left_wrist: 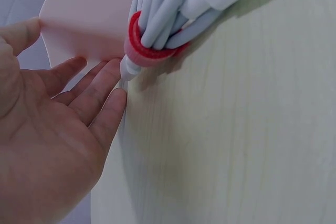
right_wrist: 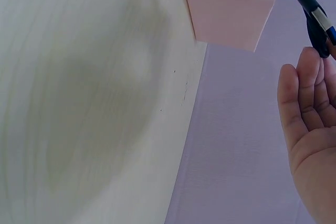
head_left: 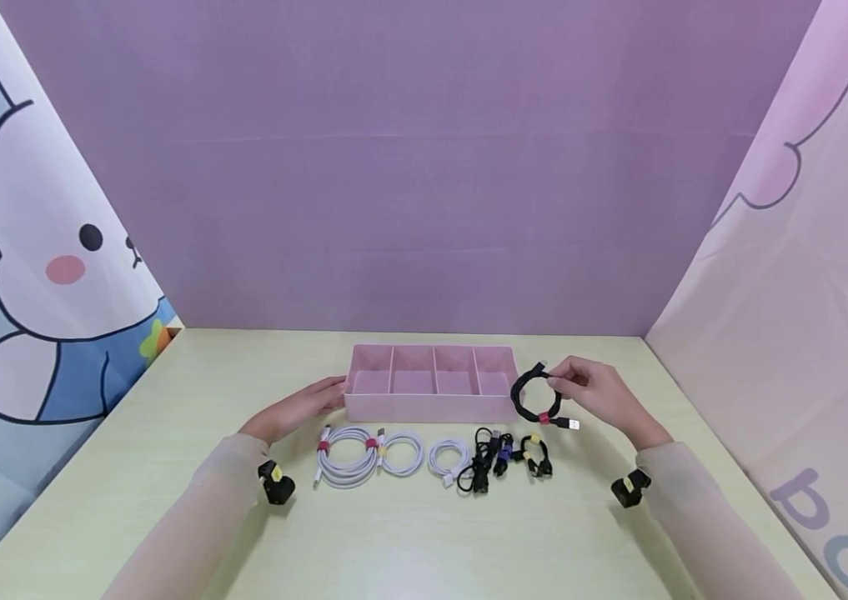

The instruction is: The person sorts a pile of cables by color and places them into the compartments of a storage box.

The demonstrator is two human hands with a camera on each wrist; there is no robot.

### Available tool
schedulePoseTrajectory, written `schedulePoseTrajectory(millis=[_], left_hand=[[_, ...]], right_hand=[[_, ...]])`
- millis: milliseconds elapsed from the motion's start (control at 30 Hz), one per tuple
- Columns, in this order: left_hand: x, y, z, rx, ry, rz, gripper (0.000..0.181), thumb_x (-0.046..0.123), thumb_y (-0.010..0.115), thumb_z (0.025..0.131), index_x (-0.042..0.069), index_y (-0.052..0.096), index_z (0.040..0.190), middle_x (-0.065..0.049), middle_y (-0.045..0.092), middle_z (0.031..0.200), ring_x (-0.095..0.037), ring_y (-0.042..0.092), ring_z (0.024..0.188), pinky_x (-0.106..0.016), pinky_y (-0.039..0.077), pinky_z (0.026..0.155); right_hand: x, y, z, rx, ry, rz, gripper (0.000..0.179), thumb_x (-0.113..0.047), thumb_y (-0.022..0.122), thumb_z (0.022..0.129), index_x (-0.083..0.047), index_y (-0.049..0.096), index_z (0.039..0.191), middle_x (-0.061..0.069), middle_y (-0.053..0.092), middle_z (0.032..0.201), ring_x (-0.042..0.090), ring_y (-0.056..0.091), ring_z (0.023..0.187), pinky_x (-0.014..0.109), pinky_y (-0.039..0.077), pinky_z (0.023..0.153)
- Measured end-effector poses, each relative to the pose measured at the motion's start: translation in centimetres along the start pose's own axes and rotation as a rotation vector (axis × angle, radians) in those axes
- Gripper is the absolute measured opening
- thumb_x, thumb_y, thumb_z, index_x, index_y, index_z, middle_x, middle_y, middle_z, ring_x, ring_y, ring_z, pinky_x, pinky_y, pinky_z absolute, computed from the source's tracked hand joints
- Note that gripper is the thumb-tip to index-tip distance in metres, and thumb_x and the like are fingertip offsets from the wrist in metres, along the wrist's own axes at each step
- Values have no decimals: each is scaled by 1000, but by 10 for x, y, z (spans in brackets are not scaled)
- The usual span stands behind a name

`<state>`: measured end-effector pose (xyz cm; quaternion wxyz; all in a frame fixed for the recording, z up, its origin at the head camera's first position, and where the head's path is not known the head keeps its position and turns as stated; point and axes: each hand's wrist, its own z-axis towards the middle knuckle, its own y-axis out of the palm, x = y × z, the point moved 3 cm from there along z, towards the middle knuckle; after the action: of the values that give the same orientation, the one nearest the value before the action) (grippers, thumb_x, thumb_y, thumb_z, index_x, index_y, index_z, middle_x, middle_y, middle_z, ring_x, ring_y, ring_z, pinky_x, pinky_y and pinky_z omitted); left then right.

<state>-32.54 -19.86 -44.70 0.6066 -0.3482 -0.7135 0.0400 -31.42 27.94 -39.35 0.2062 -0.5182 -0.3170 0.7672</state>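
My right hand (head_left: 599, 393) pinches a coiled black USB cable (head_left: 517, 398) between thumb and fingers, in the air by the right end of a pink four-compartment box (head_left: 431, 408). A red tie (head_left: 544, 417) binds the coil, and its USB plug points right. In the right wrist view, part of the black cable (right_wrist: 316, 31) shows above the fingers of the right hand (right_wrist: 312, 124). At the box's other end, my left hand (head_left: 307, 404) touches the side wall with extended fingers; in the left wrist view its fingertips lie along the pink wall (left_wrist: 89, 9).
In front of the box lie a large white cable coil (head_left: 348, 481) with red ties, a white coil (head_left: 403, 472) with a yellow tie, another white coil (head_left: 434, 458), a black cable (head_left: 479, 477), a purple-tied cable (head_left: 503, 454) and a short black cable (head_left: 544, 467). A purple backdrop (head_left: 408, 167) stands behind.
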Motion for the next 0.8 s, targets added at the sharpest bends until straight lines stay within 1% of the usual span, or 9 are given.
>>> schedulePoseTrajectory(millis=[100,267,400,467,533,667,733,800], left_hand=[[0,0,0,-2,-6,-3,85,69,39,98,15,20,161,-13,38,158,-39,31,145,-70,9,114],[0,0,0,-11,-4,-5,89,72,39,96,15,19,161,-13,38,157,-38,31,145,-69,9,115],[1,0,-1,-10,0,-4,89,72,39,96,14,20,161,-13,39,157,-39,31,145,-70,9,114],[0,0,0,-9,2,-1,89,72,39,96,14,20,161,-14,39,157,-40,31,145,-70,9,114],[0,0,0,-8,0,-2,89,72,38,96,15,20,161,-13,39,157,-39,32,145,-70,9,114],[-1,0,0,-9,-1,2,89,72,38,96,15,19,161,-13,39,157,-39,32,145,-69,9,114],[-1,-1,0,-7,-1,1,89,72,38,96,15,19,161,-13,39,157,-38,32,145,-69,8,115],[0,-1,0,-7,6,2,89,72,38,96,14,19,161,-14,39,157,-39,32,144,-69,9,115]], right_hand=[[-1,0,2,2,5,-8,15,-25,68,97,-11,72,101,-1,68,81,25,65,75,31,52,67],[-6,0,5,13,2,-15,16,-25,68,98,-10,72,101,-1,67,81,29,65,76,32,51,68],[-7,0,7,16,8,-18,14,-26,68,98,-13,71,100,-2,67,80,24,64,74,33,50,67],[-6,0,8,14,10,-19,16,-27,68,98,-12,71,100,-2,67,80,21,63,73,33,50,67],[-6,1,9,12,16,-19,18,-28,67,98,-11,72,102,-1,67,80,20,63,74,34,51,68],[-9,2,12,12,31,-11,22,-29,67,98,-8,72,104,-1,68,81,26,65,77,35,51,69],[-11,2,14,13,36,-6,22,-29,67,98,-9,72,103,0,68,81,28,66,78,35,51,69],[-13,3,16,14,40,-5,22,-30,67,98,-9,72,102,0,68,80,27,65,76,34,51,68]])
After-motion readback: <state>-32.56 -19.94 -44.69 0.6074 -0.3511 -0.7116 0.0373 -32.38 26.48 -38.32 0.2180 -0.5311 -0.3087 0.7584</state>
